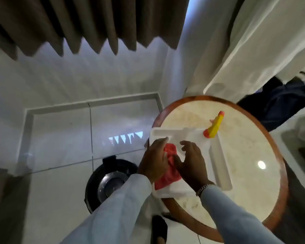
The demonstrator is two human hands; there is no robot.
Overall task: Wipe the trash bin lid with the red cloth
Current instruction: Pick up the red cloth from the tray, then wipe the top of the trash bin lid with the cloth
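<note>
The red cloth [167,169] lies bunched in a white divided tray [222,166] on a round table. My left hand [154,160] grips the cloth's left side, and my right hand [192,162] pinches its right side, fingers partly lifted. The trash bin [107,182] stands on the floor left of the table, black with a shiny round lid. My left sleeve covers part of it.
The round table [253,182] has a marble top and a brown rim. A yellow and orange spray bottle [214,125] lies at the tray's far edge. A dark bag [280,103] sits behind the table. Brown curtains hang at the back, white tiled floor lies left.
</note>
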